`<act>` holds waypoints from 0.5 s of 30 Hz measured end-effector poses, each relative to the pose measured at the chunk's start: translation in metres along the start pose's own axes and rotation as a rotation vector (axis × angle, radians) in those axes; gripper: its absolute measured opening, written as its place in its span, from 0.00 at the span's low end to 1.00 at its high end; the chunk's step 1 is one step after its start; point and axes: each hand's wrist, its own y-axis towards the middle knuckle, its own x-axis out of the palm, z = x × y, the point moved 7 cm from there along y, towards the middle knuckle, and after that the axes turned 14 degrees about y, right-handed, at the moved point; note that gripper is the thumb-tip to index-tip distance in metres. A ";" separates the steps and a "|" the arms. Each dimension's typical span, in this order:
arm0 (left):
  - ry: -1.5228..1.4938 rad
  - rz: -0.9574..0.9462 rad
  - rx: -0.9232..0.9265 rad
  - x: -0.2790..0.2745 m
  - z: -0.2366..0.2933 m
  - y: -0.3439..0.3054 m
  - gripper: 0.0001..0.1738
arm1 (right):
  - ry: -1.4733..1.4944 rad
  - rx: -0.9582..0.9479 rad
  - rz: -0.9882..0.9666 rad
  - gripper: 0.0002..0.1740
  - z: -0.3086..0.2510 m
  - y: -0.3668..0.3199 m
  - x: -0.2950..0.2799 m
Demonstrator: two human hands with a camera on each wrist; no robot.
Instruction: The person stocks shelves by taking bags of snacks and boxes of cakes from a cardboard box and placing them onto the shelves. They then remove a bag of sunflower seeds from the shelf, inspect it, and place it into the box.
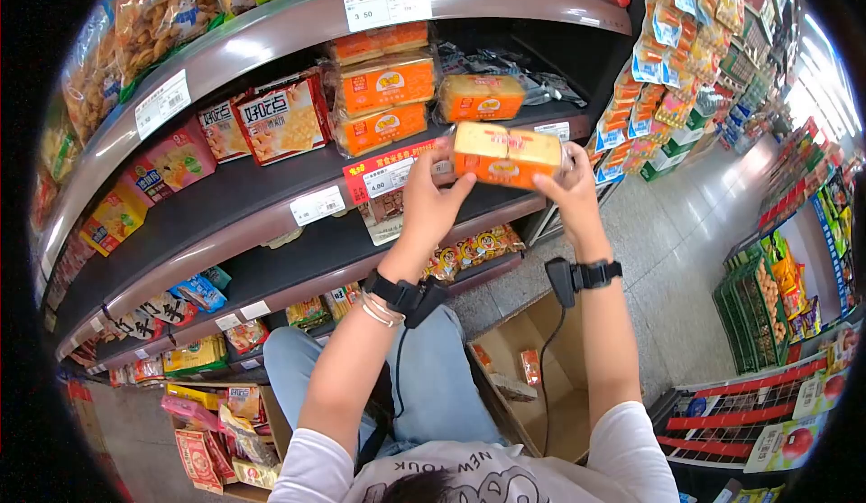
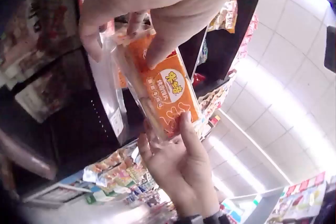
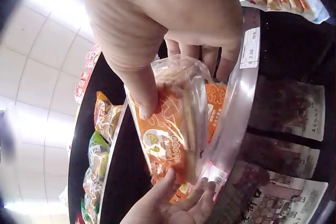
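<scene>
An orange package with a clear wrapper [image 1: 507, 156] is held level between both hands, in front of the shelf edge. My left hand [image 1: 431, 198] grips its left end, thumb on the orange front. Its right end is gripped by my right hand [image 1: 575, 198], thumb also on the front. In the left wrist view the package [image 2: 165, 90] lies between my left hand [image 2: 157, 8] above and my right hand [image 2: 181, 174] below. The right wrist view shows the package [image 3: 163, 134] under my right hand [image 3: 163, 24], with my left hand [image 3: 170, 203] at the other end.
Similar orange packages [image 1: 386, 86] are stacked on the shelf behind, with another one [image 1: 483, 99] beside them. Red boxes [image 1: 281, 120] stand to the left. Below are an open cardboard box [image 1: 564, 345] holding a few packs and a box of assorted snacks [image 1: 203, 453]. Metal racks [image 1: 722, 426] stand at right.
</scene>
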 end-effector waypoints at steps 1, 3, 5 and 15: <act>0.135 -0.006 0.007 -0.004 0.007 0.006 0.21 | 0.000 0.020 -0.003 0.30 0.003 0.013 -0.003; 0.404 -0.018 0.021 -0.015 0.023 0.018 0.21 | -0.053 0.033 -0.010 0.29 0.006 0.033 -0.005; 0.478 0.083 0.161 -0.020 0.034 0.029 0.22 | -0.159 0.017 -0.019 0.29 0.005 0.051 -0.004; 0.667 0.074 0.350 -0.006 0.023 0.056 0.32 | -0.346 0.050 -0.030 0.39 0.029 0.108 -0.028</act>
